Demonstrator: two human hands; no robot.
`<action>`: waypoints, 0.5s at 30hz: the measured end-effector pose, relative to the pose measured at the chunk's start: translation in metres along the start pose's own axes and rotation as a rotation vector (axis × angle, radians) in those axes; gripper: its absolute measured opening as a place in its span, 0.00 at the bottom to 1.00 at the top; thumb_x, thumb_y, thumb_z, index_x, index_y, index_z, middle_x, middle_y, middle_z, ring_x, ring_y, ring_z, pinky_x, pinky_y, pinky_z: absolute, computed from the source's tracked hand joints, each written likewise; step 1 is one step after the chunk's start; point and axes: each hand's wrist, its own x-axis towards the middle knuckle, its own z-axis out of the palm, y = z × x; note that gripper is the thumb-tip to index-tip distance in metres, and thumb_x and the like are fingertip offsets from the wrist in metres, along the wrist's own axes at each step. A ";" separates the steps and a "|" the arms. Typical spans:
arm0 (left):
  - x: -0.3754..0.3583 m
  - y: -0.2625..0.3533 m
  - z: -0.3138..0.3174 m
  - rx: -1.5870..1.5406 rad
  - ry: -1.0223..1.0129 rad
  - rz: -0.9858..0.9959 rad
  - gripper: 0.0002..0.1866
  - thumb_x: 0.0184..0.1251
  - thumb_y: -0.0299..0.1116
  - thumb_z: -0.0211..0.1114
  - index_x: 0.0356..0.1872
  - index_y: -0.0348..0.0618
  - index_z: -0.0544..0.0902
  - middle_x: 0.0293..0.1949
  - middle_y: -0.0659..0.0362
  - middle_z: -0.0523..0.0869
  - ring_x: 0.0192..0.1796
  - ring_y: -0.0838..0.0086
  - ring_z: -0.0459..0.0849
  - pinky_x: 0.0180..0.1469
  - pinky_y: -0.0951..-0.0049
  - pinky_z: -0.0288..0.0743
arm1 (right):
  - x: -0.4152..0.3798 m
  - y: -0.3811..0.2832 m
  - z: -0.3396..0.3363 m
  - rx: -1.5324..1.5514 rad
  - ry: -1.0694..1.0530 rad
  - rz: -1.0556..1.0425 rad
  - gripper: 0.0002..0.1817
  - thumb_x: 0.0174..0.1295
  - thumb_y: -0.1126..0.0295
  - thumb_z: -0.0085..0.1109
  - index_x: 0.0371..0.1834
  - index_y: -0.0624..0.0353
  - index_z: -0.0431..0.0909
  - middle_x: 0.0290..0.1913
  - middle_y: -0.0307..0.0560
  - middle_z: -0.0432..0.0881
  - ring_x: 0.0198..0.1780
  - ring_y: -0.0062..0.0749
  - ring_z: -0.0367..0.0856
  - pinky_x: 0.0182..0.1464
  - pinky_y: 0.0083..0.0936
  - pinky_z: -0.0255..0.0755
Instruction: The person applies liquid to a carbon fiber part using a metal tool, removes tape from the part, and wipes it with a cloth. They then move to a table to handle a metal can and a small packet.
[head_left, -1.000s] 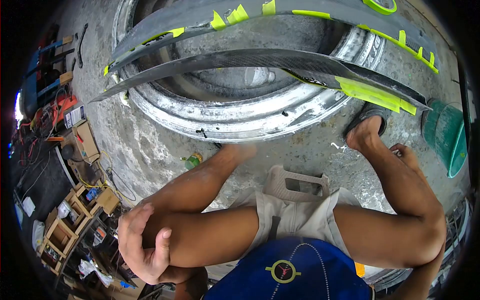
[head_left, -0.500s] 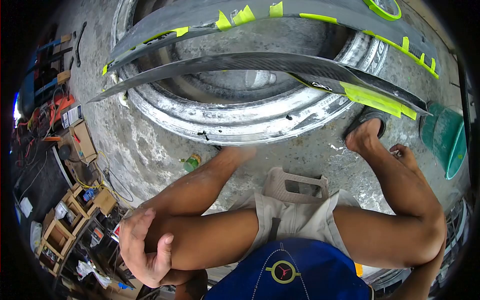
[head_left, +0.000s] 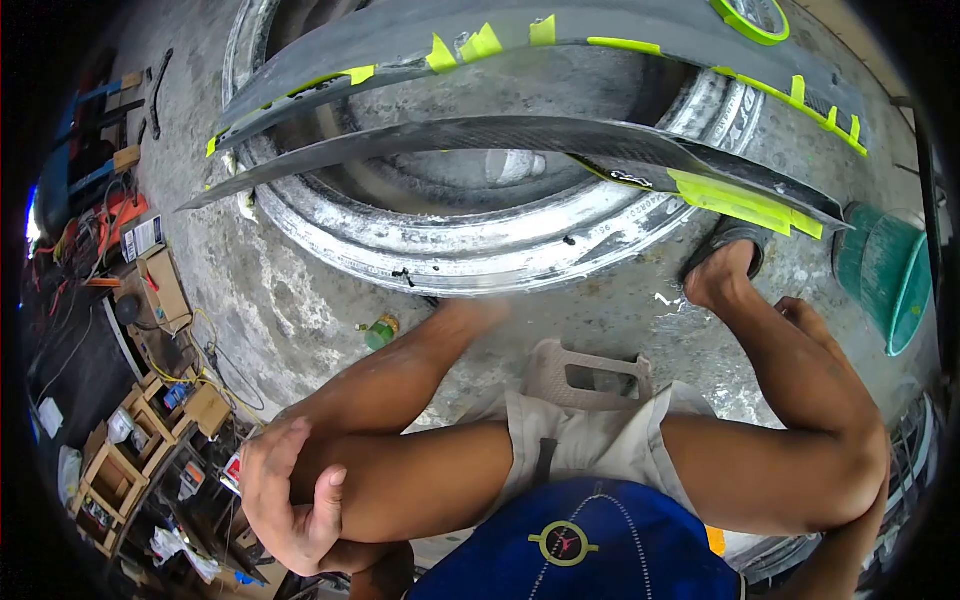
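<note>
My left hand [head_left: 290, 500] hangs over my left knee, thumb apart from the fingers and palm free. My right hand [head_left: 805, 318] is beside my right shin, mostly hidden behind the leg; its fingers look curled, and I cannot make out what is in them. In front of my feet, a thin dark carbon-fibre-like strip [head_left: 440, 135] with yellow-green masking tape [head_left: 735, 203] along its right end lies across a white-dusted tyre [head_left: 480, 245]. Behind it lies a wider dark grey panel [head_left: 600, 25], its edge marked with tape pieces. Neither hand touches these parts.
A tape roll [head_left: 755, 18] rests on the wider panel. At the right stands a green bucket [head_left: 880, 270]. I sit on a low beige plastic stool [head_left: 570, 378]. A small green container [head_left: 381, 332] is near my left foot; wooden trays [head_left: 130, 460] and cables clutter the left.
The view has shifted slightly, so the panels and tape sit a little further left. Both hands keep nearly the same pose, and nothing has been picked up or put down.
</note>
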 end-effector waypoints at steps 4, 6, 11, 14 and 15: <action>0.009 0.009 0.004 -0.109 0.084 0.128 0.23 0.66 0.41 0.69 0.55 0.34 0.80 0.48 0.46 0.83 0.50 0.56 0.82 0.56 0.62 0.74 | 0.005 0.005 0.001 0.023 0.014 0.004 0.24 0.75 0.55 0.39 0.65 0.51 0.77 0.64 0.38 0.80 0.64 0.32 0.78 0.67 0.31 0.67; -0.001 0.004 0.004 -0.013 0.052 -0.058 0.23 0.66 0.41 0.69 0.55 0.34 0.80 0.48 0.47 0.83 0.50 0.57 0.82 0.56 0.62 0.74 | 0.005 0.005 -0.001 0.026 0.018 0.006 0.24 0.75 0.55 0.39 0.66 0.50 0.77 0.65 0.38 0.79 0.64 0.32 0.78 0.67 0.32 0.67; -0.002 0.004 0.000 -0.014 0.022 -0.160 0.25 0.65 0.41 0.70 0.57 0.35 0.80 0.48 0.46 0.84 0.48 0.55 0.82 0.54 0.60 0.74 | 0.006 0.006 -0.003 0.040 0.033 0.021 0.25 0.75 0.55 0.38 0.66 0.50 0.77 0.66 0.38 0.79 0.65 0.33 0.77 0.68 0.33 0.66; -0.001 0.002 -0.001 0.008 0.011 -0.137 0.26 0.62 0.40 0.71 0.58 0.35 0.80 0.48 0.44 0.85 0.46 0.51 0.82 0.51 0.57 0.73 | 0.009 0.008 -0.002 0.052 0.041 0.033 0.25 0.75 0.55 0.38 0.67 0.50 0.76 0.67 0.38 0.78 0.66 0.33 0.77 0.69 0.33 0.66; 0.000 0.002 -0.001 0.015 0.013 -0.127 0.26 0.62 0.41 0.71 0.57 0.35 0.80 0.48 0.44 0.85 0.46 0.51 0.82 0.51 0.57 0.74 | 0.010 0.008 -0.002 0.058 0.042 0.035 0.25 0.75 0.55 0.37 0.67 0.50 0.76 0.67 0.38 0.78 0.66 0.34 0.77 0.69 0.33 0.65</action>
